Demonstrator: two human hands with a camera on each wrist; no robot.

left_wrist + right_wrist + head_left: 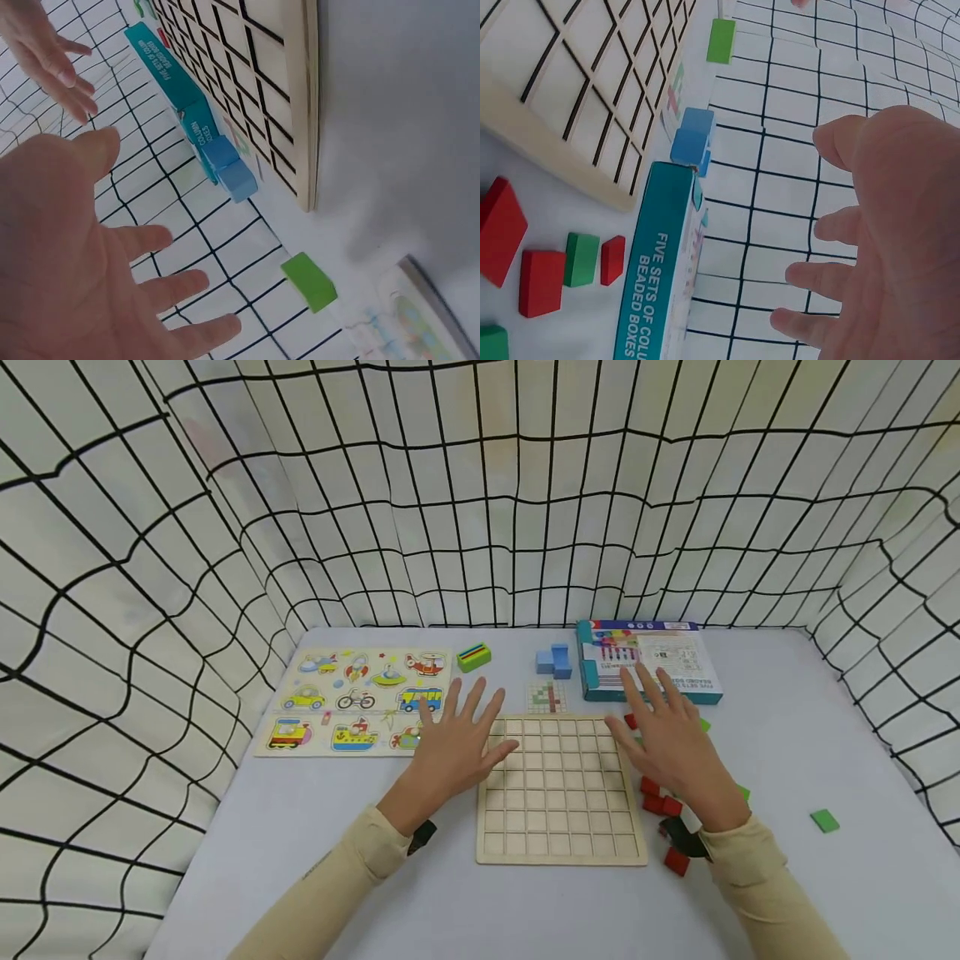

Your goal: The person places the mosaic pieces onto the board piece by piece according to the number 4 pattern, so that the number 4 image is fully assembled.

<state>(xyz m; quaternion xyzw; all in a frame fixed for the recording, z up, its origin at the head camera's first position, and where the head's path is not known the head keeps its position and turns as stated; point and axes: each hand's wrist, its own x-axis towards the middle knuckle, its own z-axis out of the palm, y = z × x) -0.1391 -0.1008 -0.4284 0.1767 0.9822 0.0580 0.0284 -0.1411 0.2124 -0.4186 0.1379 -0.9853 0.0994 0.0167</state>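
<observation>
Both hands hover above the table with fingers spread and nothing in them. In the head view my left hand (456,750) is over the left edge of a wooden grid board (558,793), near a picture puzzle board (360,702). My right hand (671,747) is above the grid board's right edge and the loose red tiles (660,802) beside it. The wrist views show the left palm (67,255) and right palm (907,240) apart from any object. A small pattern card (547,697) with green and red squares lies behind the board.
At the back right lies a teal box (648,664). Light blue blocks (555,662) and a green striped block (474,657) stand at the back. One green tile (825,820) lies far right. Black netting (517,502) over white walls surrounds the table's back and sides.
</observation>
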